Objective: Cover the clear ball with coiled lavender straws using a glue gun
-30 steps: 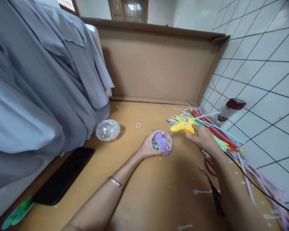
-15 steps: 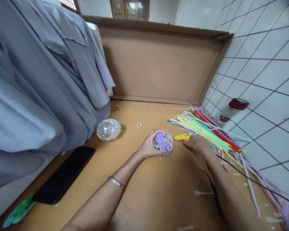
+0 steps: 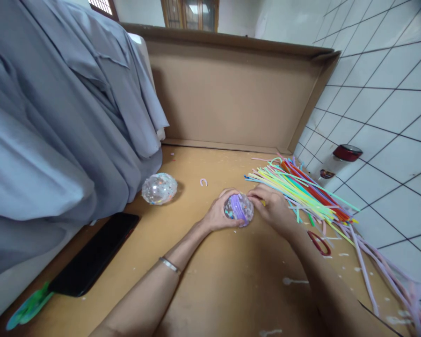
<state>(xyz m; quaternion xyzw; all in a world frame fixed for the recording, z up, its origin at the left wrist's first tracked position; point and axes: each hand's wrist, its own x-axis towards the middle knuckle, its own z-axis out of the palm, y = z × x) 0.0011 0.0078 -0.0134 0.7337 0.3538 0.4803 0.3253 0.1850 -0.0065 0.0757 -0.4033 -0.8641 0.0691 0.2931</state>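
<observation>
My left hand (image 3: 222, 213) is wrapped around a clear ball with colourful specks (image 3: 247, 213), a little above or on the table. A band of purple pipe cleaners (image 3: 237, 208) runs across its side. My right hand (image 3: 270, 206) meets the ball's right edge with thumb and fingers pinched together; what sits between the fingertips is hidden. A small yellow part, likely of the glue gun (image 3: 263, 203), peeks out between the thumb and fingers, the rest covered by the hand. To the left, a second clear speckled ball (image 3: 159, 188) rests on the table.
Many coloured pipe cleaners (image 3: 301, 187) lie at right, beside red scissors handles (image 3: 319, 243). A curved pink piece (image 3: 204, 182) lies mid-table. At left are a black phone (image 3: 94, 255) and grey cloth (image 3: 73, 117). A red-lidded jar (image 3: 340, 161) stands by the tiled wall; cardboard (image 3: 231, 93) rises behind.
My right hand has moved left up to the ball, fingers now pinched at its edge. The yellow glue gun, plainly visible before, is mostly hidden. The black cable has shifted, and the scissors handles are uncovered.
</observation>
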